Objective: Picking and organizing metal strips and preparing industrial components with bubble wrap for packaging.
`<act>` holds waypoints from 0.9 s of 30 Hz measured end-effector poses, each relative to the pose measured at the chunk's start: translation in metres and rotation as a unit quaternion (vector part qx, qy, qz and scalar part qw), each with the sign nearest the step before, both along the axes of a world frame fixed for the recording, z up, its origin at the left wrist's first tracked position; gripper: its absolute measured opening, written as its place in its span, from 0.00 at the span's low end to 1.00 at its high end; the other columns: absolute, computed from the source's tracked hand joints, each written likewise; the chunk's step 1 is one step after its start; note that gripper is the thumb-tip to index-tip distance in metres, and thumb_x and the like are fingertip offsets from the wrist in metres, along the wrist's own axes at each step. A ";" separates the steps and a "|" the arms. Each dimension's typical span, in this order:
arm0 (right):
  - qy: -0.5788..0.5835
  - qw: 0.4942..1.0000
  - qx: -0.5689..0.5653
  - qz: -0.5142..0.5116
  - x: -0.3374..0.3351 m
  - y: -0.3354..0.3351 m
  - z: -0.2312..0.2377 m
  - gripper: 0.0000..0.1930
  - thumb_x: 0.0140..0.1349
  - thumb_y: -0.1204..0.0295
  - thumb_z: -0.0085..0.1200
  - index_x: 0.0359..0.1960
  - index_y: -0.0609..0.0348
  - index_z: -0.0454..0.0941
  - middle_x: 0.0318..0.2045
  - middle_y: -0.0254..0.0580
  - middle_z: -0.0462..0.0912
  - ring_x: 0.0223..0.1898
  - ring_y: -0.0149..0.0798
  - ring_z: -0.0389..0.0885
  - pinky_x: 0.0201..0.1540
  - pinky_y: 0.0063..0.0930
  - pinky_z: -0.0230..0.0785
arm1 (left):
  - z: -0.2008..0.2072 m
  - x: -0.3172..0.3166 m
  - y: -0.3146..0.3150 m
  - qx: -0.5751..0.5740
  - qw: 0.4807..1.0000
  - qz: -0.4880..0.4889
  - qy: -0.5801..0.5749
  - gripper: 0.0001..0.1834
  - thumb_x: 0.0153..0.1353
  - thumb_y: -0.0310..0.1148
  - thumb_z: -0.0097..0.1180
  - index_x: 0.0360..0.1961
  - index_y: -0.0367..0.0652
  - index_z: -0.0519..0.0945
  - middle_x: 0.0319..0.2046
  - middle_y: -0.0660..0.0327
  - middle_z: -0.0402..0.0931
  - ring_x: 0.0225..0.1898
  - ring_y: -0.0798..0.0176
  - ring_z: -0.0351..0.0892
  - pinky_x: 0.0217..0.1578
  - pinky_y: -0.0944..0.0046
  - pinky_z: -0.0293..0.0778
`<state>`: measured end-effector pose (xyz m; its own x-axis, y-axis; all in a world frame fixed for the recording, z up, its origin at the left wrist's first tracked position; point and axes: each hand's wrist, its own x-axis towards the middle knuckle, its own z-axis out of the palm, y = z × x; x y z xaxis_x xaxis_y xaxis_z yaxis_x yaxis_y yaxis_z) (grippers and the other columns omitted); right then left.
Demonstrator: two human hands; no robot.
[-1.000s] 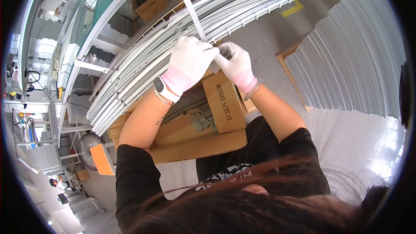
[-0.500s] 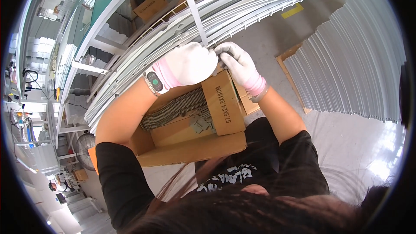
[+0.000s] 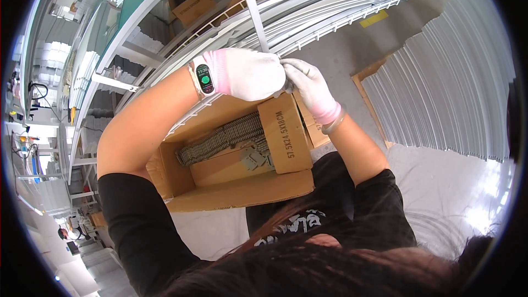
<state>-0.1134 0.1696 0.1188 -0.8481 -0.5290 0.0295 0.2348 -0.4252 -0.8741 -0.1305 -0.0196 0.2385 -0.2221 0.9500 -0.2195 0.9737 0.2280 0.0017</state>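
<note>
My left hand [image 3: 256,75] and my right hand [image 3: 309,85] wear white gloves with pink cuffs and meet over the far edge of an open cardboard box [image 3: 242,198]. The back of the left glove faces up, its fingers curled under and mostly hidden. My right thumb and fingers are pinched together against it. A small grey bit shows below the fingertips, too covered to name. Inside the box lies a long packed row of small grey parts [image 3: 223,137], with several loose flat grey pieces [image 3: 254,158] beside it.
Long pale metal strips [image 3: 324,14] lie on a white-framed rack beyond my hands. A tall stack of grey panels [image 3: 440,88] stands at right on a wooden base. Another cardboard box [image 3: 193,6] sits on the rack. Far off at lower left is a person [image 3: 71,234].
My left hand has turned and shifted slightly right, its elbow swinging outward to the left. My right hand has moved a little to the right, still pinched. The box contents look the same.
</note>
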 end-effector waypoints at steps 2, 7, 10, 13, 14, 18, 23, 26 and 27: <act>-0.015 0.999 0.030 -0.002 -0.003 -0.002 0.007 0.14 0.74 0.67 0.49 0.49 0.65 0.81 0.31 0.30 0.81 0.31 0.23 0.76 0.37 0.19 0.71 | 0.000 -0.001 0.002 0.004 0.999 0.020 -0.029 0.07 0.53 0.32 0.54 0.23 0.40 0.78 0.23 0.60 0.74 0.27 0.61 0.76 0.33 0.65 0.75; -0.097 0.990 0.079 0.065 -0.024 0.005 0.017 0.16 0.70 0.62 0.56 0.44 0.66 0.82 0.28 0.34 0.82 0.26 0.25 0.78 0.31 0.19 0.72 | 0.008 -0.006 0.016 -0.018 0.999 -0.011 -0.033 0.10 0.53 0.27 0.54 0.17 0.38 0.82 0.20 0.53 0.80 0.26 0.55 0.82 0.31 0.59 0.80; -0.121 0.982 0.104 0.096 -0.038 0.006 0.018 0.17 0.67 0.61 0.59 0.44 0.66 0.81 0.29 0.38 0.84 0.27 0.27 0.81 0.30 0.22 0.76 | 0.006 -0.008 0.015 -0.058 0.990 -0.126 0.028 0.09 0.54 0.29 0.54 0.19 0.38 0.80 0.22 0.52 0.78 0.29 0.53 0.81 0.32 0.60 0.79; -0.076 0.949 0.229 0.205 -0.052 0.015 0.041 0.22 0.61 0.59 0.64 0.46 0.68 0.81 0.31 0.39 0.85 0.31 0.31 0.84 0.36 0.25 0.80 | 0.006 -0.008 0.019 -0.089 0.979 -0.172 0.067 0.10 0.55 0.29 0.53 0.20 0.37 0.80 0.23 0.54 0.78 0.30 0.54 0.81 0.33 0.61 0.79; -0.076 0.948 0.230 0.206 -0.053 0.015 0.047 0.22 0.61 0.59 0.64 0.46 0.68 0.81 0.31 0.39 0.85 0.31 0.31 0.84 0.36 0.25 0.80 | 0.006 -0.007 0.020 -0.101 0.972 -0.194 0.087 0.10 0.55 0.29 0.53 0.20 0.38 0.80 0.23 0.54 0.79 0.30 0.54 0.82 0.34 0.61 0.79; -0.109 0.933 0.232 0.253 -0.058 0.015 0.053 0.21 0.62 0.61 0.64 0.46 0.68 0.81 0.32 0.40 0.85 0.34 0.32 0.85 0.40 0.26 0.81 | 0.008 -0.008 0.024 -0.075 0.974 -0.197 0.086 0.10 0.55 0.29 0.53 0.20 0.37 0.79 0.23 0.54 0.79 0.31 0.54 0.82 0.35 0.60 0.79; -0.094 0.951 0.214 0.202 -0.044 0.006 0.044 0.18 0.64 0.66 0.61 0.47 0.69 0.78 0.32 0.38 0.84 0.32 0.32 0.84 0.40 0.24 0.81 | 0.004 -0.003 0.018 -0.061 0.997 -0.043 -0.013 0.09 0.56 0.30 0.53 0.22 0.41 0.80 0.22 0.56 0.78 0.29 0.58 0.80 0.37 0.63 0.77; -0.117 0.966 0.200 0.119 -0.024 -0.007 0.025 0.16 0.67 0.69 0.57 0.50 0.70 0.76 0.36 0.39 0.83 0.34 0.31 0.83 0.39 0.22 0.79 | 0.001 0.004 0.013 -0.087 0.982 -0.104 0.133 0.08 0.56 0.31 0.53 0.22 0.43 0.80 0.23 0.58 0.77 0.27 0.59 0.79 0.34 0.63 0.75; -0.169 0.977 0.111 0.070 -0.012 -0.010 0.024 0.16 0.69 0.69 0.56 0.51 0.70 0.75 0.38 0.39 0.82 0.35 0.30 0.82 0.39 0.22 0.78 | 0.000 0.006 0.009 -0.087 0.982 -0.105 0.133 0.08 0.56 0.31 0.53 0.22 0.43 0.80 0.23 0.58 0.77 0.27 0.59 0.79 0.34 0.63 0.75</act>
<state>-0.1258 0.1597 0.1431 -0.7090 -0.6016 -0.3678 0.5673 -0.1768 -0.8043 -0.1240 -0.0101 0.2388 -0.0976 0.9340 -0.3437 0.9599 -0.0029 -0.2805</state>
